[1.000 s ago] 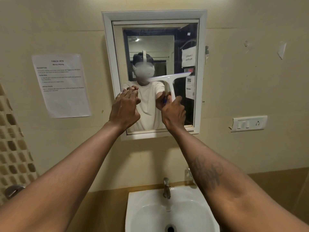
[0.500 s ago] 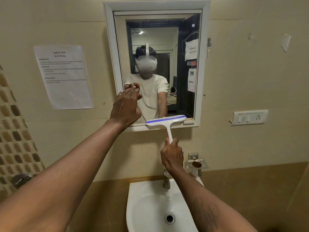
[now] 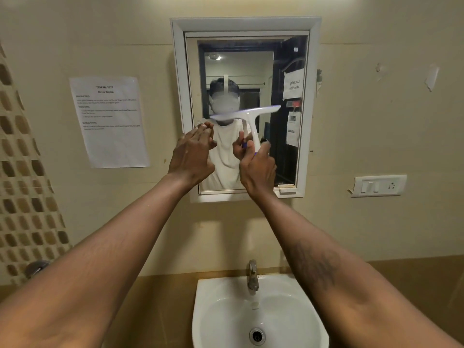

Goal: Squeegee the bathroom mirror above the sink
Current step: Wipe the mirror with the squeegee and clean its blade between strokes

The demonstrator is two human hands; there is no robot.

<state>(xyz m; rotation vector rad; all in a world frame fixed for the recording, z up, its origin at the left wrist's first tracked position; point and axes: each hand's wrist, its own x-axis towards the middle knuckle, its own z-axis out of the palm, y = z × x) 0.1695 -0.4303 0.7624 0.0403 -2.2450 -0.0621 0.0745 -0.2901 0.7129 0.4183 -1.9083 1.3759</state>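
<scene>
Above the white sink point(image 3: 311, 322), the framed mirror point(image 3: 288, 59) hangs on the beige wall, and the person works it with a white squeegee point(image 3: 247, 114). The right hand point(image 3: 258, 169) is wrapped tightly around the lower end of the squeegee's handle, fingers curled closed on it. From that hand the handle rises nearly upright, leaning a little to the left, and ends in the blade, which sits directly above the hand at about mid-height of the glass. The blade's long axis runs across the mirror, its right end tipped somewhat higher than its left, and it spans the middle part of the mirror's width. The blade looks blurred, so whether its edge is pressed on the glass or held just off it cannot be told.

The left hand point(image 3: 193, 156) is raised beside the right, fingers together and loosely extended, holding nothing; it rests at or very near the mirror's lower left area, by the frame's left side. The right hand is the one joined to the tool, so any stroke depends on it. With the blade lying crosswise above the hand, a pull straight down toward the frame's bottom rail seems the natural move, and levelling the blade would help it meet the glass evenly.

A printed sheet point(image 3: 110, 121) is stuck to the wall left of the mirror, and a switch plate point(image 3: 379, 185) sits to its right.
</scene>
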